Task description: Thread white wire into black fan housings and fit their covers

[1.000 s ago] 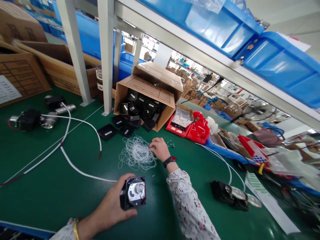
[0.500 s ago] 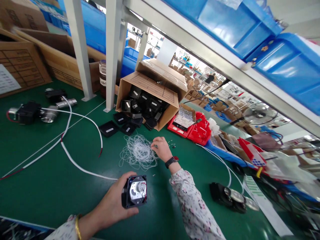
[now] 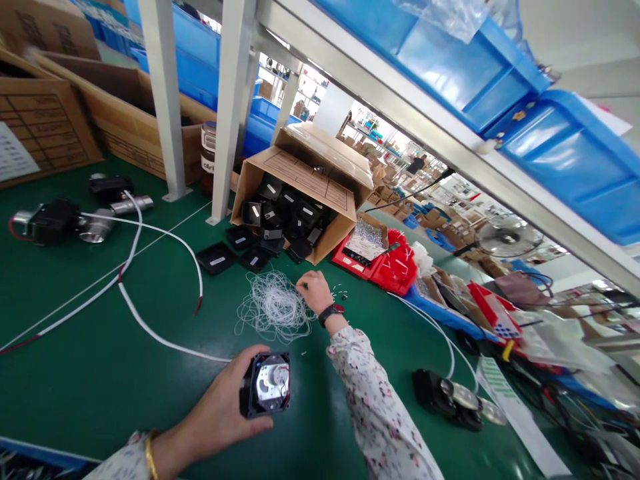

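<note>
In my left hand (image 3: 227, 400) is a small black motor housing (image 3: 245, 387), tilted so its open face shows a silver metal plate (image 3: 270, 383) and thin red and dark wires. A white cable (image 3: 165, 343) runs across the mat up to this hand. My right hand (image 3: 314, 292) is at the right edge of a loose tangle of thin white string (image 3: 277, 303), its thumb and fingertips pinched together. What sits between those fingertips is too small to make out. Several tiny pale pieces (image 3: 340, 290) lie just right of that hand.
Behind the string, a cardboard box (image 3: 320, 183) on its side spills black covers (image 3: 216, 258). A red tray (image 3: 357, 263) stands to its right. Motor-and-valve units lie at the left (image 3: 55, 220) and right (image 3: 447, 400). Shelf posts (image 3: 233, 107) rise at the back; blue bins (image 3: 450, 60) hang overhead.
The view has shifted slightly. My right hand stays at the string's right edge, its pinch turned a little. My left hand keeps the housing in about the same place.
</note>
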`<state>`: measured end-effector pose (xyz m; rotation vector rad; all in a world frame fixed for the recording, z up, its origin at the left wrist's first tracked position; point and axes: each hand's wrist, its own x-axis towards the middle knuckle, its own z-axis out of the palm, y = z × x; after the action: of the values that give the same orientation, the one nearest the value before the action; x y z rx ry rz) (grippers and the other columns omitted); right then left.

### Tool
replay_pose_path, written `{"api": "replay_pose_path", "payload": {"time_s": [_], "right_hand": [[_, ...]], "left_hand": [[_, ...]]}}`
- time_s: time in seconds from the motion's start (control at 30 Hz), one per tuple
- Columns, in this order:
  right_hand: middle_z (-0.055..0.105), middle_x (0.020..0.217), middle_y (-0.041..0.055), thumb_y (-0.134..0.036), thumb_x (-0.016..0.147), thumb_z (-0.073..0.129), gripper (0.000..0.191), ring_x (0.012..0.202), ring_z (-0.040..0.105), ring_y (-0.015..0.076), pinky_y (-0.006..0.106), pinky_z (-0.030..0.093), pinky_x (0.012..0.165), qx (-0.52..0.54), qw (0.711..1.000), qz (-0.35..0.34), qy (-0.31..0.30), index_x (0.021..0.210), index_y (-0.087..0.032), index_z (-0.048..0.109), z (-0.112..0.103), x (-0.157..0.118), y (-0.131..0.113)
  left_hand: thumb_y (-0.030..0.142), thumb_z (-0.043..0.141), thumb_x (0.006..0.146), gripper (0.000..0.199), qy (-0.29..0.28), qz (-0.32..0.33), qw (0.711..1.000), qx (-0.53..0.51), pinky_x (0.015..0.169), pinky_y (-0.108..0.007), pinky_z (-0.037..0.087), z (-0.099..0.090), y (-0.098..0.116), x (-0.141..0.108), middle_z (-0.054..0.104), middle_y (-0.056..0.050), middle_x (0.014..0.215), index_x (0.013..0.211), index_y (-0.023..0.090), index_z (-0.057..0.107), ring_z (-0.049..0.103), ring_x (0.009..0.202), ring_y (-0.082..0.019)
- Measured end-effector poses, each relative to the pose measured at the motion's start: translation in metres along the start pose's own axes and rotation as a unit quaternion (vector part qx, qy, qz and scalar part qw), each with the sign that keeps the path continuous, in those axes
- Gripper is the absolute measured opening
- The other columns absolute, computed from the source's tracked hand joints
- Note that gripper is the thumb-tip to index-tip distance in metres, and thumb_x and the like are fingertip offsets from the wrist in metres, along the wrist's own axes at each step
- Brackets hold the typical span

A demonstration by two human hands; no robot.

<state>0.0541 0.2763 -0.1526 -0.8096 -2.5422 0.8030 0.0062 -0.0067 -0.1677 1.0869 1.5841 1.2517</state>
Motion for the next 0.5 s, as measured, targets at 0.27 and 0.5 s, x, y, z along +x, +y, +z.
{"api": "replay_pose_path", "payload": {"time_s": [0.27, 0.5], "right_hand": [[0.067, 0.074, 0.0040, -0.036, 0.077, 0.061, 0.020, 0.072, 0.061, 0.0165, 0.030, 0.048, 0.071, 0.199, 0.970, 0.081, 0.112, 0.077, -0.016, 0.061, -0.061, 0.009, -0.028], [0.052, 0.054, -0.0072, -0.039, 0.070, 0.070, 0.025, 0.043, 0.047, 0.0079, 0.023, 0.043, 0.048, 0.320, 0.935, 0.136, 0.064, 0.077, -0.018, 0.057, -0.119, -0.023, -0.061]], "left_hand": [[0.018, 0.071, 0.059, 0.077, -0.004, -0.022, 1.000, -0.005, 0.101, -0.041, 0.038, 0.000, 0.003, 0.001, 0.050, -0.008, 0.125, 0.127, 0.025, 0.034, 0.050, 0.113, -0.027], [0.019, 0.070, 0.059, 0.075, 0.005, -0.021, 1.000, 0.013, 0.100, -0.043, 0.039, 0.001, -0.002, 0.002, 0.049, -0.008, 0.126, 0.126, 0.024, 0.036, 0.049, 0.114, -0.029]]}}
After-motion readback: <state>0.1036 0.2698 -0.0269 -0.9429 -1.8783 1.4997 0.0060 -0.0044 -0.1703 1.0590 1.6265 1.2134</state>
